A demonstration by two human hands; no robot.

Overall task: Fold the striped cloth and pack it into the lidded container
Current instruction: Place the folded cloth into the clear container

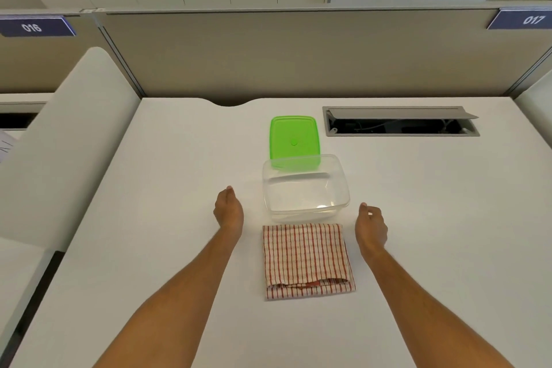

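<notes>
both hands empty and loosely curled, left hand (228, 209) and right hand (370, 225) flanking the folded striped cloth (307, 260) on the desk (149, 218), touching the open clear container (305, 188), green lid (294, 140) parked behind, likely for packing.

Two numbered signs on the partition

A dark blue sign (35, 27) at the top of the partition (298, 54) on the left reads 016 in white; a matching sign (524, 19) on the right reads 017.
</notes>
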